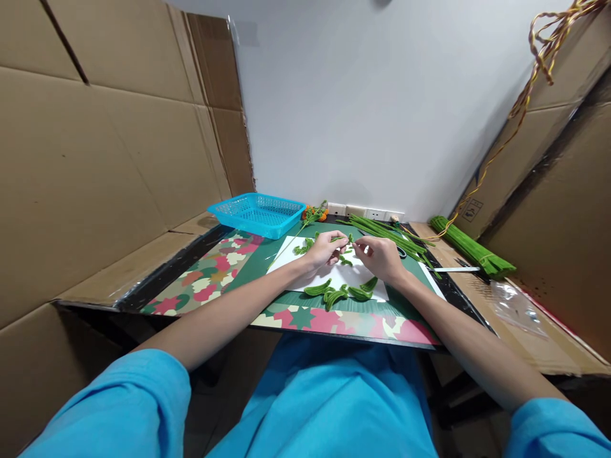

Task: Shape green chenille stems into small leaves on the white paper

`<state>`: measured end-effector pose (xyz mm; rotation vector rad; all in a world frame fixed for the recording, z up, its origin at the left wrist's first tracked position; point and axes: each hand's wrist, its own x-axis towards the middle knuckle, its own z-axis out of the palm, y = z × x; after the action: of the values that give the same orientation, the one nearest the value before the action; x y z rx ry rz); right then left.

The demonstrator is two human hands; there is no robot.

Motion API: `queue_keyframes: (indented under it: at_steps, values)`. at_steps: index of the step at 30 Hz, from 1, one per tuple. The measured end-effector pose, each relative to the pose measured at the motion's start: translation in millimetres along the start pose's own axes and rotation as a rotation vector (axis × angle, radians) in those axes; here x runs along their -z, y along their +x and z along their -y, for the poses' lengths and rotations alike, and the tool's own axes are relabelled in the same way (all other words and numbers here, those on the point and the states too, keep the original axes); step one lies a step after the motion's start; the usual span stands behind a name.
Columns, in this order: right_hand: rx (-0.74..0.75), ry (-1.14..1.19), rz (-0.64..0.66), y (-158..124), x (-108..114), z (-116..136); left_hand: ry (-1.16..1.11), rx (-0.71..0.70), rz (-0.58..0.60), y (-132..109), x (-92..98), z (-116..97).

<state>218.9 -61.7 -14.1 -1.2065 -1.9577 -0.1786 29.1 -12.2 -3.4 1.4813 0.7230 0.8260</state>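
Over a white sheet of paper [298,299], my left hand [327,250] pinches a short green pipe cleaner [351,239] between thumb and fingers. My right hand [380,257] is closed at the other side of the same small piece, its fingertips pressed together. A little green bit [344,260] lies just below the hands. Nearer me rest several leaf shapes bent from green pipe cleaner [317,289], some curled. More small curled pieces [304,246] lie to the left of my left hand. Dark scissors [402,252] show partly behind my right hand.
A blue plastic basket [258,227] stands at the back left, beside an orange flower [321,212] with a green stem. Loose green pipe cleaners [389,235] lie at the back right, and a tied bundle [470,248] farther right. Cardboard walls [119,140] flank the table.
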Motion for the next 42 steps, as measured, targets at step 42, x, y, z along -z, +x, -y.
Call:
queue_keyframes:
  at_steps: [42]
  values:
    - [0.172, -0.051, -0.070, -2.2, -2.9, -7.3, 0.090, -0.028, 0.038, -1.8, -2.8, -5.8]
